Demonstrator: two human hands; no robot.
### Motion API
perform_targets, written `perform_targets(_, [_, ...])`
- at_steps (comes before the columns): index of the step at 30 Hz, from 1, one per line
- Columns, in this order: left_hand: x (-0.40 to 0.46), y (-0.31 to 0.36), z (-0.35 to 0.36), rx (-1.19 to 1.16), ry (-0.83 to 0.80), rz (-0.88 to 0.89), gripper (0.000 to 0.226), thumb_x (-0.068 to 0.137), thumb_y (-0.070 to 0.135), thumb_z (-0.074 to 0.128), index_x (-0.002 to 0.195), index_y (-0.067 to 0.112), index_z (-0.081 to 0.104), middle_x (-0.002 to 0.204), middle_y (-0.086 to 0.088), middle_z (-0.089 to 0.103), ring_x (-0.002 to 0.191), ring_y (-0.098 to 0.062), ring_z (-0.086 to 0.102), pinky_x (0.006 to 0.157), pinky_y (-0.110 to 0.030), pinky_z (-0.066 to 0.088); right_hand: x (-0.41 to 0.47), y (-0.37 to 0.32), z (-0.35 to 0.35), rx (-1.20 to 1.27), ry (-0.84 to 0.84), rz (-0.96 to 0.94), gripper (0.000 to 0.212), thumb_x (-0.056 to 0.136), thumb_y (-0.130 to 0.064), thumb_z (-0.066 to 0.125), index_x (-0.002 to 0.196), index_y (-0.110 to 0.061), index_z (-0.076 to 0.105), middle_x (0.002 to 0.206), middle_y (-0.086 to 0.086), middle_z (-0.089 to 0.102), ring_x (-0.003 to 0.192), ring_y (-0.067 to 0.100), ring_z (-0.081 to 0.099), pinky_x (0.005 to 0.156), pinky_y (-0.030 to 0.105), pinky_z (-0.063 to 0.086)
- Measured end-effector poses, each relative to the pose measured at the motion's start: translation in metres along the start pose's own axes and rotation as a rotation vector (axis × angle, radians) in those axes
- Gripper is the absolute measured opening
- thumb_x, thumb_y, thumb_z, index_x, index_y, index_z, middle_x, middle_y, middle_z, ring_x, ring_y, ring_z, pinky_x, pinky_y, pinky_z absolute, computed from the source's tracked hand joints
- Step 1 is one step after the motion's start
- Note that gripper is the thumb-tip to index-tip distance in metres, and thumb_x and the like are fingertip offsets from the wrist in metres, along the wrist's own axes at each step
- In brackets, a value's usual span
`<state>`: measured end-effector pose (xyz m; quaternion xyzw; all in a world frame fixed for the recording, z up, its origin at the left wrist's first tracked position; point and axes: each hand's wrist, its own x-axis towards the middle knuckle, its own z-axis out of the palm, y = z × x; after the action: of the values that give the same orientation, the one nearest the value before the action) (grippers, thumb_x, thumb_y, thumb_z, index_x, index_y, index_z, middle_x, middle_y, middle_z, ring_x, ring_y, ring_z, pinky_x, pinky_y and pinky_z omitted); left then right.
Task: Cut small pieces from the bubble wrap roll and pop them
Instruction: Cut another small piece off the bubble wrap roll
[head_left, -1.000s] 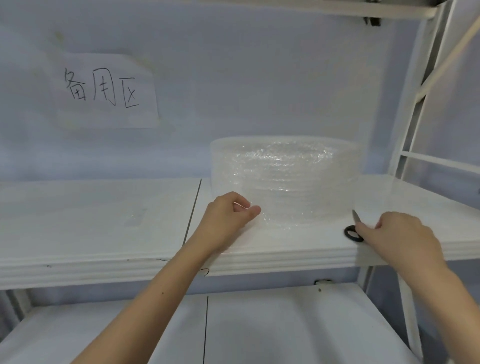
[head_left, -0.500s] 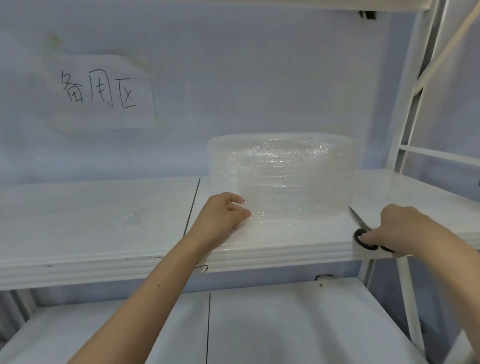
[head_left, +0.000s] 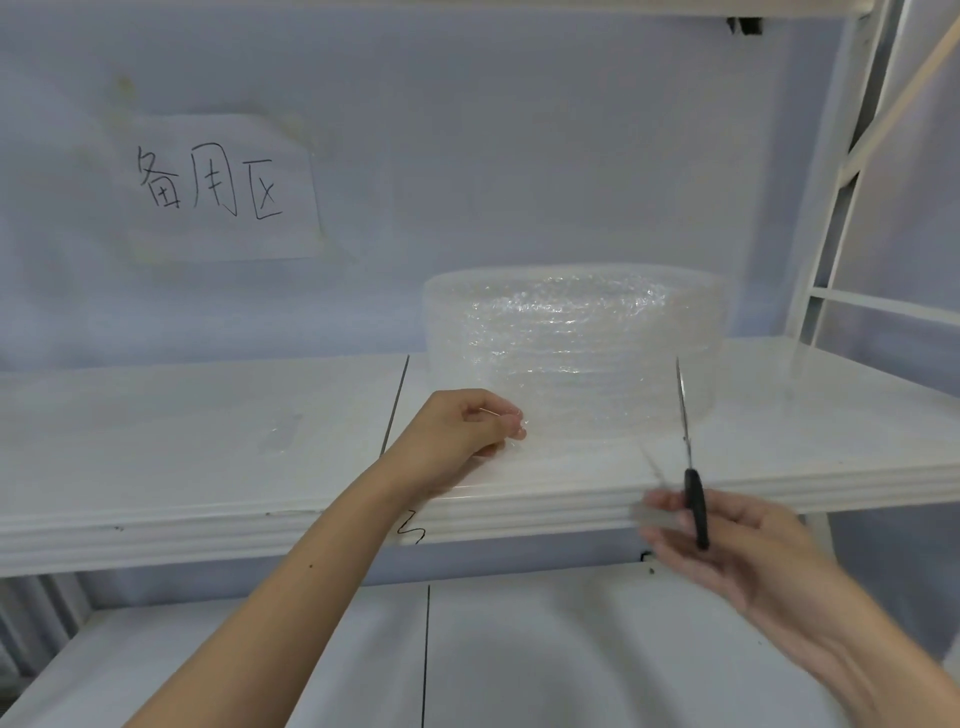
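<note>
The single head camera looks forward and slightly down, close behind the left hand (head_left: 457, 428) and right hand (head_left: 727, 540), facing the shelf (head_left: 208, 467).

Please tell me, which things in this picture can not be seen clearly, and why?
- Scissors, head view: motion blur; whether the blades are open or closed is unclear.
- Right hand: blurred; finger placement in the handles is hidden.
- Left hand: fingertips pinch the wrap, but the loose edge of the clear roll cannot be traced.
- Shelf: cut off by both side edges of the frame.
</note>
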<state>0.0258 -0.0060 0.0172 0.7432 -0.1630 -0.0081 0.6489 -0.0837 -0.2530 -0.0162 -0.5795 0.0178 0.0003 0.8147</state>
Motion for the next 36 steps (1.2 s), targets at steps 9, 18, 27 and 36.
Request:
perform_targets(9, [-0.012,0.008,0.005,0.082,0.068,0.028,0.006,0.091,0.009,0.068,0.088,0.006,0.073,0.077,-0.004,0.074,0.061,-0.011,0.061,0.065,-0.019,0.056,-0.004,0.046,0.048,-0.021,-0.223,0.28,0.049,0.077,-0.045,0.068,0.054,-0.007,0.049,0.068,0.013,0.061,0.053,0.027,0.059,0.041,0.031,0.048])
perform_targets(18, [-0.017,0.013,0.011,0.184,0.153,0.014,0.011,0.092,0.011,0.065,0.085,0.005,0.072,0.075,-0.007,0.074,0.054,-0.009,0.061,0.06,-0.022,0.057,0.002,0.06,0.053,-0.089,-0.292,0.361,0.046,0.066,-0.05,0.056,0.053,-0.005,0.052,0.069,0.014,0.061,0.053,0.028,0.057,0.042,0.032,0.049])
perform_targets(27, [-0.026,0.012,0.01,0.152,0.081,0.005,0.01,0.089,0.011,0.07,0.09,0.001,0.072,0.076,-0.01,0.075,0.064,-0.014,0.065,0.073,-0.029,0.06,0.017,0.059,0.055,-0.101,-0.379,0.243,0.051,0.07,-0.059,0.063,0.059,-0.011,0.052,0.077,0.01,0.062,0.06,0.024,0.058,0.049,0.032,0.05])
perform_targets(36, [-0.029,0.014,0.006,0.139,0.021,-0.086,0.011,0.084,0.011,0.076,0.092,0.006,0.071,0.063,0.004,0.068,0.065,-0.012,0.065,0.074,-0.026,0.057,0.024,0.049,0.059,-0.15,-0.419,0.167,0.047,0.077,-0.056,0.056,0.062,-0.012,0.048,0.074,0.007,0.059,0.061,0.023,0.055,0.048,0.031,0.047])
